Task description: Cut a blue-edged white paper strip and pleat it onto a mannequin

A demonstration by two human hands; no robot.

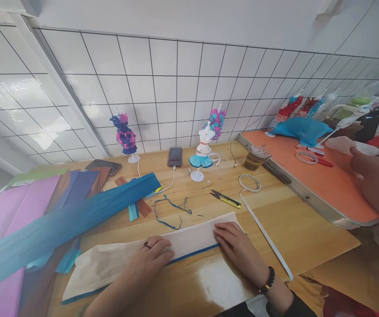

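A long cream strip (192, 237) with a blue lower edge lies across the wooden table in front of me; its left end is wider and wrinkled. My left hand (154, 255) rests palm down on the middle of the strip, fingers laid out over it. Close to the strip's right end, my right hand (237, 246) also presses flat, fingers extended. Just beyond the strip lie a tangle of thin blue trimmings (168, 213) and yellow-handled thread snips (225, 199). A roll of white tape (250, 182) sits behind, with a white strip (269, 240) running towards me.
Blue crepe paper (77, 215) and pink sheets (27, 207) cover the left side. Small dress forms (204, 145) stand at the back near a power bank (175, 157). A cup (256, 158) adjoins the orange table (335, 185), where another person's hand (371, 185) is.
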